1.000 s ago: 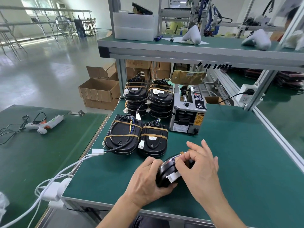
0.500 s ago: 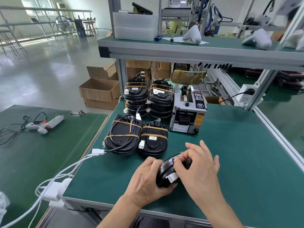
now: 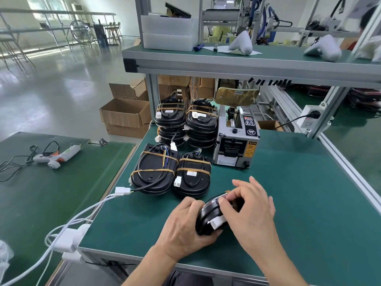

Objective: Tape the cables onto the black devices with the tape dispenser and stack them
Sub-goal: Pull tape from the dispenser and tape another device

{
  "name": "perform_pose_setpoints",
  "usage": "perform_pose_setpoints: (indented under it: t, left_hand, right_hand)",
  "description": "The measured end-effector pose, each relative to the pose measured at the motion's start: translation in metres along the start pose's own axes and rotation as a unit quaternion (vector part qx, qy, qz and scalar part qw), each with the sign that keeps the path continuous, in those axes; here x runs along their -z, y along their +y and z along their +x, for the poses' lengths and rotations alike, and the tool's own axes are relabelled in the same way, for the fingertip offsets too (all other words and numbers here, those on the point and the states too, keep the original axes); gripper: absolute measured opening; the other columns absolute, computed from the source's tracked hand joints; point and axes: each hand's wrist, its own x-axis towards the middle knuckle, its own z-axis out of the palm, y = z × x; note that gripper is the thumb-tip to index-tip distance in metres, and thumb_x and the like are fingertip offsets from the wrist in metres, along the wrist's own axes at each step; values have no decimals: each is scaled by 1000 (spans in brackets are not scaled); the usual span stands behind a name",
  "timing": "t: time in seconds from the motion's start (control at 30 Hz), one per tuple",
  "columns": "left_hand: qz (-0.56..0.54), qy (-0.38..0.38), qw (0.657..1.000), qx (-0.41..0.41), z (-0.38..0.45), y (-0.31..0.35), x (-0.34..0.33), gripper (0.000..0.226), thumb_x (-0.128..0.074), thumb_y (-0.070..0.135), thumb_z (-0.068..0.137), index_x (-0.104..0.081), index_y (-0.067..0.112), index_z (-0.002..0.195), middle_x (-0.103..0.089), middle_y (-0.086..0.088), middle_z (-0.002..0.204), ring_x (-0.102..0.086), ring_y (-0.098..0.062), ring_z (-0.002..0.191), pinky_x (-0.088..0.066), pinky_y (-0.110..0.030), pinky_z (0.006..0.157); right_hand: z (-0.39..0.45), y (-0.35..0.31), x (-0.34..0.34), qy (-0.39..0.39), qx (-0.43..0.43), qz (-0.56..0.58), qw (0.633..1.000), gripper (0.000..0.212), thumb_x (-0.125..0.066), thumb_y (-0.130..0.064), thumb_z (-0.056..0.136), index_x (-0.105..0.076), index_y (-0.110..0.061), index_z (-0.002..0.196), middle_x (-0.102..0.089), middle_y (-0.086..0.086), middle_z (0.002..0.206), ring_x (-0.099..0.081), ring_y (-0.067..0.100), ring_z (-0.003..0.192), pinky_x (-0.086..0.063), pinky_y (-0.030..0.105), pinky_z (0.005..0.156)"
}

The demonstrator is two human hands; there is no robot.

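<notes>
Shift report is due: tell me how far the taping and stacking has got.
Done: two stacks of taped devices stand beside the tape dispenser, and two more taped devices lie flat in front, not yet stacked. In hand: the left hand grips a black device on edge while the right hand works on its upper edge. Left: finishing it and stacking these three.

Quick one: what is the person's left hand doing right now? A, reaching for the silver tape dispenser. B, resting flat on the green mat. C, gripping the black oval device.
C: the left hand is curled around the black oval device, steadying it on edge near the table's front.
</notes>
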Motion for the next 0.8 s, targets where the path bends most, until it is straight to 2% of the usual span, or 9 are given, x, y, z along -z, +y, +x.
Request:
perform_pose_setpoints:
  t: [0.13,0.3,0.43,0.63,0.73,0.8]
  left_hand:
    - [0,-1,1000,3,0,0,0,53,-86,49,76,-65,6,101,-62,0,92,-62,-20,86,-56,-31,72]
    - [1,1,1000,-4,-1,-1,-1,52,-87,48,76,-63,7,99,-60,2,91,-60,-19,85,-55,-30,72]
    - [1,4,1000,-7,-1,-3,-3,51,-86,47,76,-62,8,97,-58,1,90,-59,-20,82,-55,-33,69]
    - [-10,16,1000,-14,-1,-2,-4,47,-81,44,77,-61,6,95,-56,1,89,-57,-20,80,-55,-34,66]
    - [-17,19,999,-21,1,-1,-2,44,-80,42,76,-59,9,97,-54,5,92,-57,-18,80,-54,-28,68]
    - [-17,16,999,-23,1,0,-2,45,-81,42,76,-58,10,98,-54,5,92,-57,-18,80,-53,-27,68]
  right_hand:
    - [0,4,-6,16,3,23,1000,19,-68,-25,92,-55,-32,82,-52,-29,123,-19,2,150,-7,54,125]
    - [-1,5,-11,39,2,34,999,20,-69,-22,90,-54,-31,82,-54,-26,118,-22,4,149,-5,55,125]
    - [-2,5,-13,50,13,24,998,26,-78,-32,83,-52,-33,83,-56,-22,120,-25,7,148,-9,58,123]
    - [-5,6,-17,46,26,7,999,42,-85,-48,73,-48,-36,88,-52,-23,121,-20,5,150,-3,55,125]
    - [-6,9,-16,30,43,-5,999,51,-82,-59,67,-42,-39,90,-46,-27,122,-13,2,150,0,54,125]
    - [-6,10,-12,14,46,-2,999,49,-74,-69,67,-44,-39,91,-44,-32,122,-9,-3,149,3,51,125]
